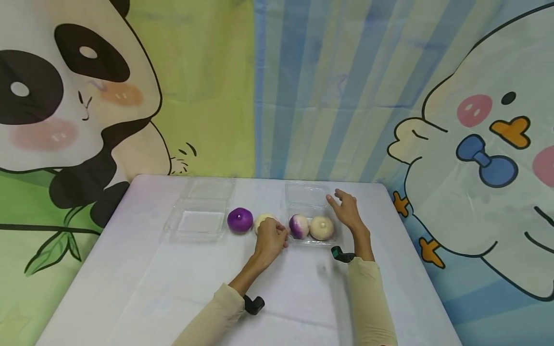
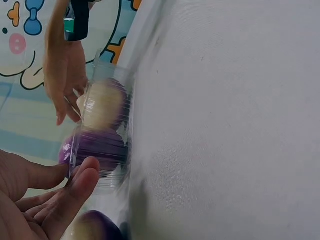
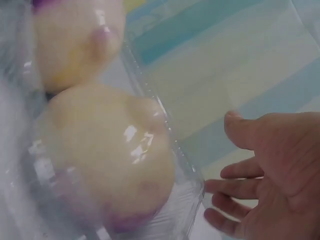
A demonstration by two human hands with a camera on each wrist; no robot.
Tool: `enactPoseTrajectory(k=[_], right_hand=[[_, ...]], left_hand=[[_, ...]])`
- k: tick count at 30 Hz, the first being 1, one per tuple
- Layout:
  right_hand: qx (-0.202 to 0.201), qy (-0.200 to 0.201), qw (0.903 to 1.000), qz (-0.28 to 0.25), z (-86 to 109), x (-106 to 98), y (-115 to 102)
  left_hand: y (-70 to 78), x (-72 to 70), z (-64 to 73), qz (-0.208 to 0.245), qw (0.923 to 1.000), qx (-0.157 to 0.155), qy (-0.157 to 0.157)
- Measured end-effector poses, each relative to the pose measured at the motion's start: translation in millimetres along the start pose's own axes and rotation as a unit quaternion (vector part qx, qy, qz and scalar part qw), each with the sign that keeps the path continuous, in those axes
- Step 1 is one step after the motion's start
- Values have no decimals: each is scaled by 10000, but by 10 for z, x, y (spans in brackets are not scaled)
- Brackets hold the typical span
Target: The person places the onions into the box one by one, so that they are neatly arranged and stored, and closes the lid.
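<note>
A clear plastic clamshell box (image 1: 315,242) stands with its lid raised at the back. Inside it lie a purple-and-cream turnip-like ball (image 1: 299,226) and a mostly cream one (image 1: 321,228). My left hand (image 1: 270,239) is at the box's left side; the left wrist view has its thumb and fingers pinching the rim. My right hand (image 1: 346,211) hovers by the right rear corner, fingers spread and holding nothing; in the right wrist view its fingertips (image 3: 215,186) come close to the rim. Partly hidden behind my left hand is another cream ball (image 1: 262,221).
A purple ball (image 1: 240,220) sits left of my left hand. Farther left, a second clear clamshell box (image 1: 199,225) lies spread out on the white table (image 1: 151,288). A cartoon-printed curtain (image 1: 303,96) hangs behind the table's back edge.
</note>
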State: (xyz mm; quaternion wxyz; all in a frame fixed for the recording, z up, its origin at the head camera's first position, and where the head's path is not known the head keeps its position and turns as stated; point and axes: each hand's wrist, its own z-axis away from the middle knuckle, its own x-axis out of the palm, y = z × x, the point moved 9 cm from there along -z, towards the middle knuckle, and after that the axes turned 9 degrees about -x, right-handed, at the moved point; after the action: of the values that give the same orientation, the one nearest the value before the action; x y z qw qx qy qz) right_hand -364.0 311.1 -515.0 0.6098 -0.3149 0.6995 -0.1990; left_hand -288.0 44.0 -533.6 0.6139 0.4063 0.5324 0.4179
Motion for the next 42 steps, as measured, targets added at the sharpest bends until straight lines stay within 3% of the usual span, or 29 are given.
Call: enactPoseTrajectory(k=[4,7,12,17,24,33,37,42], right_hand=[[406,-345,9977,-411,-91,50,91],[753,-585,9908,-957,-142,103,172],[1176,-913,9683,-2007,-185,198,283],[1269,-955,9492,-2716,-186,202,336],[1052,-534,9340,-3372,-144,47,287],[217,189,9507,-3089,42,-242,40],[15,555,9494,-3090,143,-291,-13],[-101,951,9368,-3365,275,-307,-3]], left_hand=[[-22,-6,-1,3,10000,10,53],[-23,1,-8,78,10000,8,33],[-49,20,-22,297,9994,-175,-60],[-124,59,-38,764,9959,-426,-238],[-218,66,-65,1216,9896,-722,-252],[-208,45,-58,1416,9862,-810,-266],[-221,63,-53,1574,9835,-823,-346],[-243,73,-58,1700,9807,-888,-387]])
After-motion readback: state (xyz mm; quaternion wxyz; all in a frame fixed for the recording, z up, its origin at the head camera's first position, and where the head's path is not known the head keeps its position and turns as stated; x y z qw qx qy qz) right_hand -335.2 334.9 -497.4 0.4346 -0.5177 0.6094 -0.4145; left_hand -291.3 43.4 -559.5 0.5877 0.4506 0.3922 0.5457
